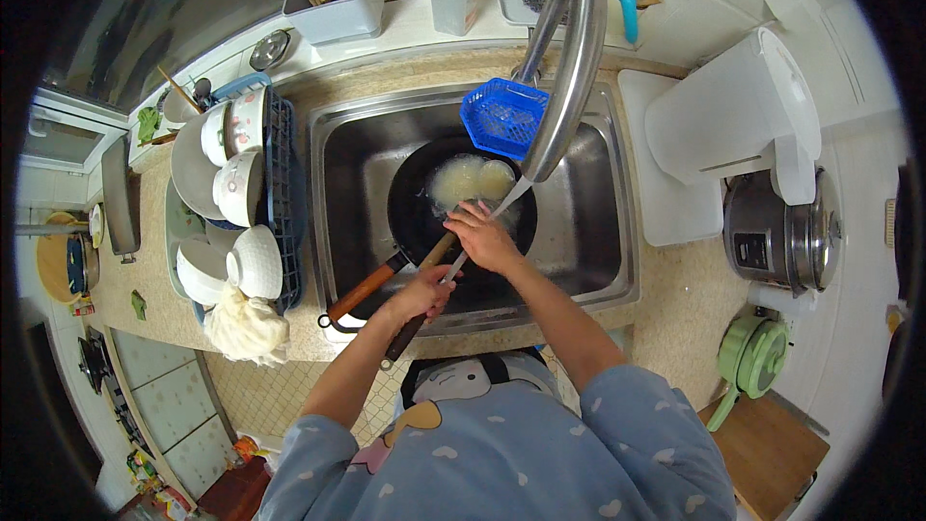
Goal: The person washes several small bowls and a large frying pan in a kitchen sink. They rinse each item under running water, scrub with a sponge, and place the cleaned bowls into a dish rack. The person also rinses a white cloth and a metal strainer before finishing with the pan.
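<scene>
A black wok lies in the stainless steel sink, its wood-and-black handle pointing to the lower left. Pale, cloudy suds or liquid lie inside the wok. My left hand is closed around the handles of long utensils, one with a brown shaft and dark end, another pale and slim. My right hand rests at their upper end over the wok, fingers spread onto a part I cannot make out. Water runs from the curved metal faucet close to my right hand.
A blue plastic basket hangs by the faucet. At left stands a dish rack with bowls and a cream cloth. A white container and a rice cooker are at right; a utensil bin stands behind.
</scene>
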A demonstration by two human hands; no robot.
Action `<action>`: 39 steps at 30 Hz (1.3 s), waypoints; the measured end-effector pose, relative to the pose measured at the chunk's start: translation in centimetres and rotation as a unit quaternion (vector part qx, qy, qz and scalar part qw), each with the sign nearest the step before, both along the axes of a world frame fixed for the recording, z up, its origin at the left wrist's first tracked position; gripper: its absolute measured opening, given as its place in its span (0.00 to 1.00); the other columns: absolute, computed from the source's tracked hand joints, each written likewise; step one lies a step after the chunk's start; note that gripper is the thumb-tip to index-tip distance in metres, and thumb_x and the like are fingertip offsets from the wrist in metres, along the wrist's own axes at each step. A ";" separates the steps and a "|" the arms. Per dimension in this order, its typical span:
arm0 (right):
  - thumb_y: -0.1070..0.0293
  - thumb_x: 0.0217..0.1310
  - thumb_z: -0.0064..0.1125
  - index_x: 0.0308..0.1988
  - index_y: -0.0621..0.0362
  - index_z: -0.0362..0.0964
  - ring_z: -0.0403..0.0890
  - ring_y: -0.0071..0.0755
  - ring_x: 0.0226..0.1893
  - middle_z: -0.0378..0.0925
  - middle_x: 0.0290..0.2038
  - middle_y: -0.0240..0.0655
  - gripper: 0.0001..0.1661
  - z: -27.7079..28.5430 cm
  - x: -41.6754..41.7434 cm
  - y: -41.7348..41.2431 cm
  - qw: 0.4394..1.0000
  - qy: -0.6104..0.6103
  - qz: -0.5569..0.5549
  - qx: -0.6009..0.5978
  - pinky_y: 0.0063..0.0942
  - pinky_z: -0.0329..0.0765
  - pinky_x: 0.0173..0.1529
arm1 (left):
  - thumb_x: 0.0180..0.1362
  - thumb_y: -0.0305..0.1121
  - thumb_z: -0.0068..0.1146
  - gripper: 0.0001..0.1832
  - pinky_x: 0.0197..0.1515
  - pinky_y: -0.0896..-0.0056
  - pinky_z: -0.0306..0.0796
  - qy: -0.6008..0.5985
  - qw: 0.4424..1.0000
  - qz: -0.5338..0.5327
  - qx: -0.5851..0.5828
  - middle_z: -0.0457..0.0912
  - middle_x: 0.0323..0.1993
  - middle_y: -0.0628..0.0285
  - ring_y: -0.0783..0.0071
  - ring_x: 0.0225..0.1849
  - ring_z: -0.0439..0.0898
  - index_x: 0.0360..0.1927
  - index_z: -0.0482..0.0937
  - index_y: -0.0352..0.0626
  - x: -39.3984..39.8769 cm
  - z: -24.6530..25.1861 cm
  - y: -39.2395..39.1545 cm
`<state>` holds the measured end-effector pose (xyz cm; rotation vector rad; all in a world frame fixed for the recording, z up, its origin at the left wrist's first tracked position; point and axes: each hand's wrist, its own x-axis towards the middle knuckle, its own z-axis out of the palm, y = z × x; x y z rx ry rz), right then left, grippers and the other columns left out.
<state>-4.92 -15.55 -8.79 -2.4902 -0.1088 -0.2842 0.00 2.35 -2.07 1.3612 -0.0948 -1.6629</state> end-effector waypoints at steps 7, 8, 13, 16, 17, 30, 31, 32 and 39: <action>0.64 0.55 0.45 0.39 0.54 0.72 0.74 0.45 0.40 0.75 0.37 0.41 0.14 -2.8 2.9 -4.5 0.958 0.235 -0.130 0.095 0.36 0.70 0.47 | 0.60 0.31 0.42 0.15 0.09 0.78 0.55 -0.053 0.998 -0.032 -0.015 0.58 0.10 0.71 0.82 0.08 0.58 0.50 0.63 0.45 -1.7 1.8 -0.1; 0.63 0.55 0.44 0.39 0.54 0.72 0.74 0.47 0.40 0.75 0.36 0.42 0.14 -4.0 2.7 -5.2 0.947 0.231 -0.180 0.130 0.37 0.70 0.45 | 0.60 0.31 0.42 0.15 0.09 0.78 0.55 -0.050 0.998 -0.033 -0.013 0.58 0.10 0.71 0.82 0.08 0.58 0.51 0.63 0.45 -1.9 2.0 0.0; 0.58 0.58 0.41 0.37 0.56 0.73 0.74 0.52 0.39 0.76 0.33 0.45 0.18 -5.3 1.5 -4.7 0.876 0.190 -0.385 0.220 0.40 0.70 0.43 | 0.60 0.31 0.41 0.16 0.08 0.78 0.55 -0.018 1.000 0.020 -0.014 0.58 0.09 0.71 0.83 0.07 0.58 0.52 0.62 0.45 -1.8 1.7 0.9; 0.61 0.58 0.38 0.40 0.60 0.70 0.72 0.53 0.41 0.73 0.39 0.50 0.18 -3.9 1.3 -1.6 0.822 0.154 -0.515 0.188 0.40 0.69 0.44 | 0.61 0.31 0.39 0.16 0.08 0.78 0.55 -0.030 0.999 0.027 -0.022 0.58 0.09 0.70 0.82 0.07 0.58 0.52 0.61 0.45 -2.1 1.2 0.7; 0.62 0.58 0.38 0.40 0.60 0.70 0.72 0.53 0.41 0.72 0.40 0.50 0.18 -3.8 1.1 -0.6 0.798 0.117 -0.561 0.185 0.39 0.69 0.45 | 0.61 0.31 0.39 0.15 0.08 0.77 0.55 -0.041 0.998 0.025 -0.028 0.59 0.09 0.70 0.82 0.07 0.58 0.52 0.61 0.45 -2.2 0.9 0.6; 0.65 0.56 0.43 0.53 0.61 0.59 0.61 0.52 0.54 0.60 0.54 0.48 0.24 -1.3 -0.1 1.6 0.900 0.048 -0.422 0.097 0.43 0.60 0.54 | 0.60 0.32 0.39 0.18 0.07 0.78 0.55 0.033 0.994 0.101 -0.033 0.56 0.10 0.69 0.81 0.06 0.58 0.55 0.58 0.47 -2.4 0.9 -1.2; 0.64 0.57 0.43 0.51 0.61 0.61 0.64 0.51 0.52 0.62 0.52 0.48 0.23 -2.1 0.0 0.5 0.888 0.045 -0.429 0.160 0.42 0.62 0.52 | 0.60 0.32 0.39 0.18 0.07 0.78 0.55 0.037 0.994 0.100 -0.032 0.56 0.10 0.69 0.81 0.07 0.58 0.55 0.58 0.47 -2.2 1.4 -1.1; 0.63 0.57 0.42 0.47 0.61 0.64 0.67 0.52 0.47 0.66 0.47 0.49 0.20 -3.5 0.2 -0.9 0.866 0.063 -0.460 0.186 0.42 0.65 0.48 | 0.60 0.32 0.39 0.18 0.07 0.78 0.55 0.042 0.994 0.098 -0.030 0.56 0.10 0.69 0.81 0.07 0.58 0.55 0.59 0.47 -2.2 1.8 -1.1; 0.66 0.60 0.42 0.41 0.63 0.66 0.73 0.40 0.35 0.70 0.37 0.41 0.13 -5.8 -0.4 -3.4 0.558 0.160 -0.574 0.578 0.34 0.79 0.33 | 0.61 0.36 0.38 0.17 0.09 0.77 0.58 -0.059 0.994 0.096 0.000 0.61 0.12 0.68 0.79 0.09 0.61 0.54 0.62 0.46 -2.1 1.7 -1.0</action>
